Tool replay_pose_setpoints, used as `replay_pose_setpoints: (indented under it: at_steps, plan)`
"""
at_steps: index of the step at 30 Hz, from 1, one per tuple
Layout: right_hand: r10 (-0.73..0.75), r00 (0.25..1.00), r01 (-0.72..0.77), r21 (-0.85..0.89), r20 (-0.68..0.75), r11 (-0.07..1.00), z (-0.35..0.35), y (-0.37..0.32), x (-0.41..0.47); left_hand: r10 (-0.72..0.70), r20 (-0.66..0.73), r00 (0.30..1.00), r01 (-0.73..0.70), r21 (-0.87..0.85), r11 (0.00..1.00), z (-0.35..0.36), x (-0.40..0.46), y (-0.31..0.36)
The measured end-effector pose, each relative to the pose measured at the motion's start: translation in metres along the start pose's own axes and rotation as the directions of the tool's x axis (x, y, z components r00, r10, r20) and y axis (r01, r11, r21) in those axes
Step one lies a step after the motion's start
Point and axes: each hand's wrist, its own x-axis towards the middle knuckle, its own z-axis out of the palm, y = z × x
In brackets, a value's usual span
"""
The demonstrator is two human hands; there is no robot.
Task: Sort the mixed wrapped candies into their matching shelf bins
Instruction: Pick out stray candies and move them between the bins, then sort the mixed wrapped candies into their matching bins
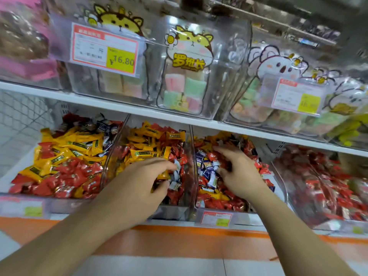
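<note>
Wrapped candies [65, 156] in red, yellow and dark blue-and-white wrappers lie mixed in a row of clear bins on the lower shelf [179, 221]. The left bin [49, 204] holds mostly yellow and red pieces, heaped toward its back edge. The middle bin [190, 156] has clear side walls rising on both sides, and its heap leaves some room near the front edge. The left hand [139, 182] is in this bin near the front, fingers curled, thumb and fingertips pinching a blue-and-white candy [176, 174]. Just across the right wall, the right hand [239, 172] reaches into the next bin [280, 188], fingers spread and pointing toward the back, resting on a patch of blue-and-white pieces among red ones; whether it grips anything I cannot tell. A far-right bin [326, 226] holds mainly red candies. The upper shelf [119, 104] overhangs the back of the bins, leaving their front halves open from above. A price tag [216, 219] hangs on the lower shelf's front edge.
</note>
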Motion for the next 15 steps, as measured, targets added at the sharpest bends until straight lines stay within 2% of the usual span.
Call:
replay_pose_setpoints:
  at_steps: [3, 9, 15]
  plan:
    - [0.000, 1.000, 0.000, -0.021, -0.020, 1.000, 0.0043, 0.0066, 0.0079, -0.015, 0.019, 1.000, 0.015, 0.000, 1.000, 0.0046, 0.0021, -0.0021]
    - [0.068, 0.989, -0.056, 0.085, -0.134, 0.995, 0.0055, 0.0098, 0.0051, -0.053, 0.066, 0.996, 0.054, -0.008, 0.999, 0.0042, 0.0010, -0.0016]
    - [0.041, 0.994, -0.036, 0.053, -0.102, 0.998, 0.0054, 0.0056, 0.0008, -0.047, 0.057, 0.997, 0.048, -0.018, 0.999, 0.0018, -0.0041, 0.0005]
